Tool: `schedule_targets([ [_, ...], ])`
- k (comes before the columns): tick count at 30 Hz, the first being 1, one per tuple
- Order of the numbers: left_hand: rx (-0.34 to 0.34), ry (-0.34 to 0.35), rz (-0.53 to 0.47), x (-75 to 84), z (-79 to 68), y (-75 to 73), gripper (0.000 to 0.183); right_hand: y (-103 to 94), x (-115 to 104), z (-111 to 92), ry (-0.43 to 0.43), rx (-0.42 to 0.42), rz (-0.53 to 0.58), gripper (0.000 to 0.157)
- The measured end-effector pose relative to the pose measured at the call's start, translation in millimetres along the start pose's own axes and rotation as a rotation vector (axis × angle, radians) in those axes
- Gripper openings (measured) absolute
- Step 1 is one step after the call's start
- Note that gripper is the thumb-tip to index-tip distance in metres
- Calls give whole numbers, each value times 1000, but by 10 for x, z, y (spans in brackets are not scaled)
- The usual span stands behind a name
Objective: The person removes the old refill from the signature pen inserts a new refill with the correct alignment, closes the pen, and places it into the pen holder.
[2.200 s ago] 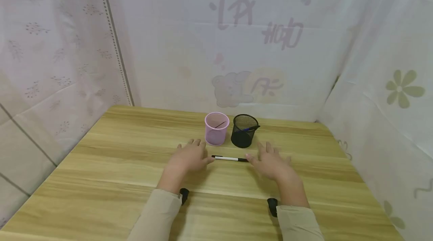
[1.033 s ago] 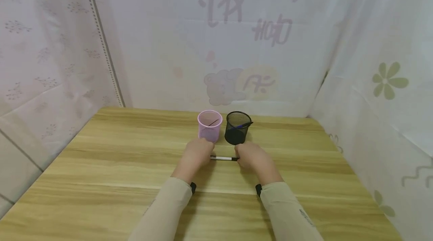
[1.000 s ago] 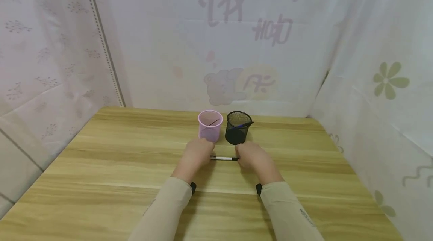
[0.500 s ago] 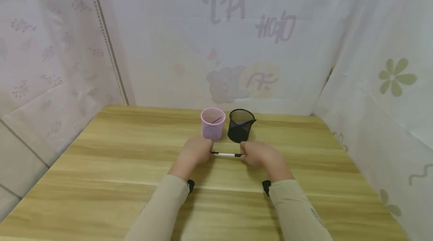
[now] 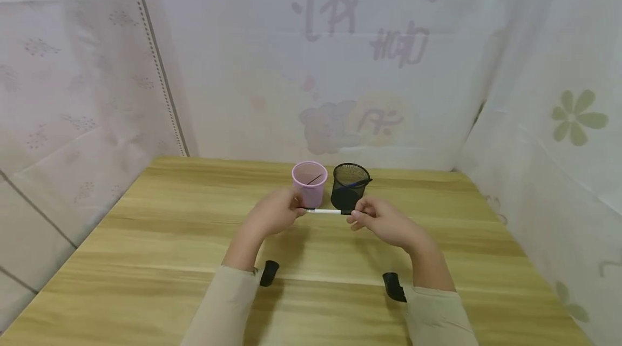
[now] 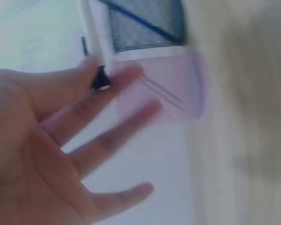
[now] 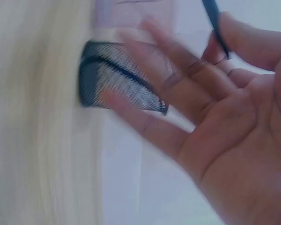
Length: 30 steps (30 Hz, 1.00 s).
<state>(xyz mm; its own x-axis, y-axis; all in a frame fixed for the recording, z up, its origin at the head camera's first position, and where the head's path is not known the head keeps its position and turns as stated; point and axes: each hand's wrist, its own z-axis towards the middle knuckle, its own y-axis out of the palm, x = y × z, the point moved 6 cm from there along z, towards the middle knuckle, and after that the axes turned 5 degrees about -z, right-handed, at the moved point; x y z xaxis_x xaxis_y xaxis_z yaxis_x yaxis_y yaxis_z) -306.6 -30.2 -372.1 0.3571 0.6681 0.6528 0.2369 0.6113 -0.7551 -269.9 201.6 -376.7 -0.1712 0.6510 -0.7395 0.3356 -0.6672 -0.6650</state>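
A white-barrelled pen [image 5: 325,211] with black ends is held level above the table, in front of two mesh pen holders. My left hand [image 5: 277,212] pinches one end between thumb and index finger; the left wrist view shows that black end [image 6: 101,78], with the other fingers spread. My right hand [image 5: 386,220] pinches the opposite black end [image 7: 216,28] with thumb and index finger, its remaining fingers extended. Behind the left fingertips stands the pink pen holder [image 5: 309,195] with a thin dark stick inside. The black pen holder [image 5: 346,197] holds a blue-and-black pen [image 5: 362,182].
The wood-grain table [image 5: 170,227] reaches back to a pale printed curtain [image 5: 243,65]. More curtain hangs along the left and right sides. Black bands [image 5: 269,273] show at both wrists, below the beige sleeves [image 5: 221,303].
Both hands came down to the pen lying on the table, took hold of its ends and lifted it. The pen holders stayed in place. The head view shifted slightly.
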Motion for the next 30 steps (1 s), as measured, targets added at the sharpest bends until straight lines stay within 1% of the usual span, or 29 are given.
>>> schedule_targets([
  [3,63,31,-144,112,-100,-124,6,-25,-66,-95,-5,3,154,26],
  [5,111,51,-206,168,-158,-190,11,-36,-115,-142,0,6,219,29],
  [7,155,55,-265,204,-212,-235,15,-35,-157,-174,4,4,270,29],
  [10,223,67,-325,237,-272,-275,18,-24,-203,-193,10,9,346,33],
  [14,313,102,-385,255,-338,-299,17,-18,-225,-199,23,60,405,40],
  [16,346,117,-413,240,-366,-290,17,3,-213,-192,39,89,423,43],
  [20,369,111,-480,183,-401,-257,18,52,-186,-169,75,138,430,48],
  [22,355,93,-538,156,-395,-238,19,63,-175,-148,92,168,434,50],
  [26,320,31,-660,96,-358,-199,19,62,-190,-102,107,216,471,50],
  [30,307,-12,-773,57,-309,-154,18,67,-221,-40,99,251,511,48],
])
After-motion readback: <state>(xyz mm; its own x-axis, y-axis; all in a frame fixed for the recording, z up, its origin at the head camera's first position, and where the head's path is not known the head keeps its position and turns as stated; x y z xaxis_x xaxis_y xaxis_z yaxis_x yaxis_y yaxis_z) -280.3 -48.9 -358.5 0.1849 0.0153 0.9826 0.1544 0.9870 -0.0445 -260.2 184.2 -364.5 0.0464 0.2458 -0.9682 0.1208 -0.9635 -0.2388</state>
